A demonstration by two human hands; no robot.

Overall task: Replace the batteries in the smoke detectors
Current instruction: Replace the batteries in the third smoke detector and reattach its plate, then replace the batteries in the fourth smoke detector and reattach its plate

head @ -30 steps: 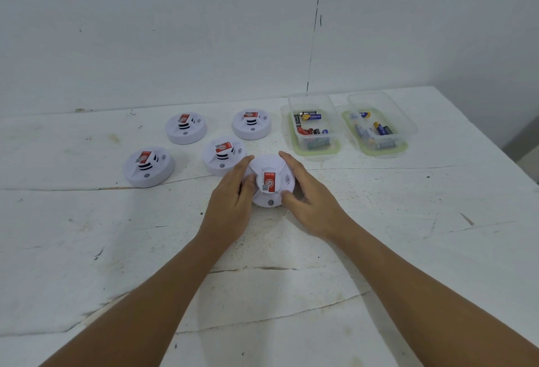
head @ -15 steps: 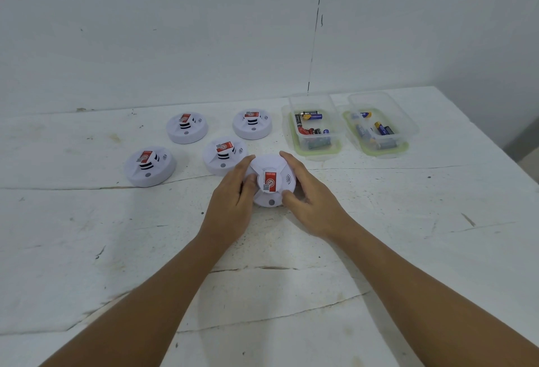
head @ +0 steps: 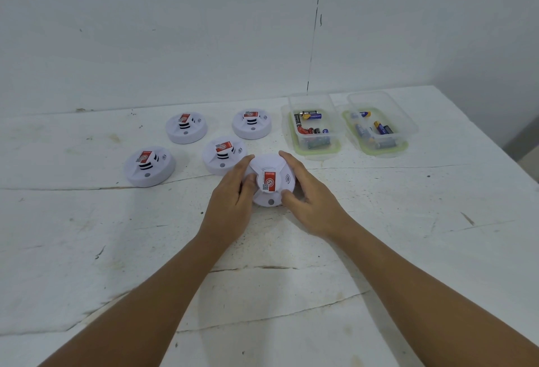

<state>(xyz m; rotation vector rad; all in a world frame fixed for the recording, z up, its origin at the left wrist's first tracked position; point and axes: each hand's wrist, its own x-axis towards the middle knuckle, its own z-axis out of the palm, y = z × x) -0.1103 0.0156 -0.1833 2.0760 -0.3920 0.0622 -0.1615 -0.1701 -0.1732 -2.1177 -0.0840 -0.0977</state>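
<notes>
Where the two forearms converge near the middle of the white desk (head: 408, 235), the left hand (head: 230, 206) and right hand (head: 309, 200) both curl around the nearest smoke detector (head: 269, 183), fingers wrapped on its opposite rims while it rests on the desk. Its red label faces up; the battery compartment is not visible and presumably lies underneath. The step in hand appears to be opening this unit: one hand should brace the base flat while the other twists or lifts the upper shell evenly, without tilting it into the neighbouring detector (head: 223, 155) just beyond the left fingers. Farther back and to the left lie three more detectors (head: 148, 166), (head: 186, 128), (head: 251, 123), all face up and apart from one another. At the far right stand two clear tubs of loose batteries, the left tub (head: 315, 127) and the right tub (head: 379, 127), within reach of the right hand
</notes>
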